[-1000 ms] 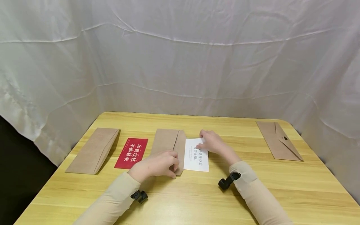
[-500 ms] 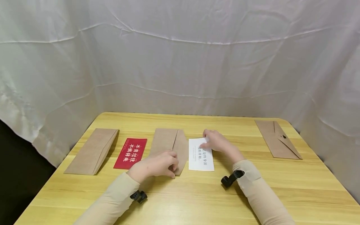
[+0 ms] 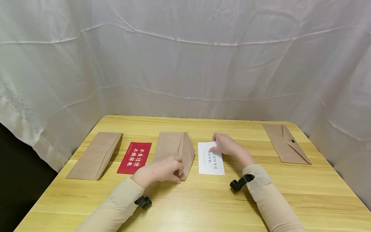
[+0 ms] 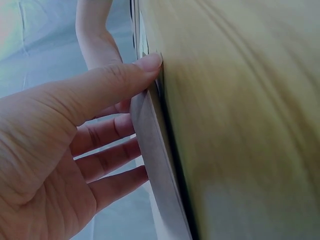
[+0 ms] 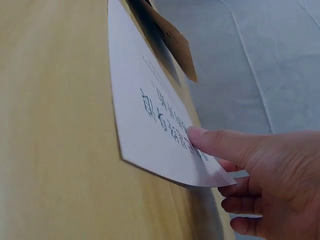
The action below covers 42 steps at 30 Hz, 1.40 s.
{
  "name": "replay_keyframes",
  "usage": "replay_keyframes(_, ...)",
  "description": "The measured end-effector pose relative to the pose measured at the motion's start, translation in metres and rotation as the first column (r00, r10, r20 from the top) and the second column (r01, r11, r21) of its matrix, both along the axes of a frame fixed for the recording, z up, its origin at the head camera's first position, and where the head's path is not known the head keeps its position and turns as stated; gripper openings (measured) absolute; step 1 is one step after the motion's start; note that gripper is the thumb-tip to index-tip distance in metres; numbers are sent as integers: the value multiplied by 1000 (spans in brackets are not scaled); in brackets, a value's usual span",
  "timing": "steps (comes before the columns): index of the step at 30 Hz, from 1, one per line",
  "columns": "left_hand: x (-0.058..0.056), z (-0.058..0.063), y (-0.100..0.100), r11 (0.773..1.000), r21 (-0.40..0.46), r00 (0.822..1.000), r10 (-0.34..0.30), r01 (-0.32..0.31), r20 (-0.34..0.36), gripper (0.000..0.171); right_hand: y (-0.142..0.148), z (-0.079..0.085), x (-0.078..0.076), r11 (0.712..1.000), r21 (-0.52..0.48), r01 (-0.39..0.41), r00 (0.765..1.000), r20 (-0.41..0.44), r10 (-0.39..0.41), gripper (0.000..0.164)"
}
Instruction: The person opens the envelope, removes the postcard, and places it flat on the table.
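Note:
In the head view a white card (image 3: 206, 160) with dark printed characters is pinched by my right hand (image 3: 231, 147). The right wrist view shows the thumb on its printed face and the fingers beneath, the card bowing slightly. My left hand (image 3: 162, 169) rests on a brown paper envelope (image 3: 168, 145), its fingers on the upper face and the thumb at the near edge in the left wrist view. On its right side the envelope's flap (image 3: 188, 151) stands up at a slant. A gap of bare wood separates the card from this envelope.
A red card (image 3: 134, 158) with white characters lies left of the middle envelope. Farther left is another brown envelope (image 3: 92, 156), its right side slightly raised. A third envelope (image 3: 285, 143) with a dark mark lies at the back right of the wooden table (image 3: 185, 206).
My right hand has moved right with the white card, away from the envelope's edge. The envelope's flap has risen from lying nearly flat. My left hand has stayed in place.

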<state>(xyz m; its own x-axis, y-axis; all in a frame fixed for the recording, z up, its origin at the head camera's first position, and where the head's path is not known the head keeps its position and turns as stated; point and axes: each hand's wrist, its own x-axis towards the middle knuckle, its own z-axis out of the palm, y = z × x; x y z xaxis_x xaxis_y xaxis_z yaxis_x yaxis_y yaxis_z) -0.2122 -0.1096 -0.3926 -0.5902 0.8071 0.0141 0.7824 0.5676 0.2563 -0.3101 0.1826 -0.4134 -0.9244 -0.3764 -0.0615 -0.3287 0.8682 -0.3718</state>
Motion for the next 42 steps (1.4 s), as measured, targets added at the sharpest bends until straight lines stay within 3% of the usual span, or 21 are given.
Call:
replay_keyframes(11, -3, -2, -1, 999, 38, 996, 6, -9, 86, 21, -2, 0, 2, 1000, -10, 6, 1000, 9, -6, 40)
replay_keyframes(19, -4, -2, -2, 999, 31, 994, 11, -14, 111, 20, -3, 0, 4, 1000, 3, 5, 1000, 11, -5, 39)
replay_keyframes(27, -5, -3, -1, 999, 31, 996, -26, 24, 80, 20, -4, 1, 7, 1000, 15, 0, 1000, -9, 0, 40)
replay_keyframes(42, -2, 1, 0, 1000, 5, 999, -1, 1, 39, 20, -3, 2, 10, 998, 58, 6, 998, -66, -3, 46)
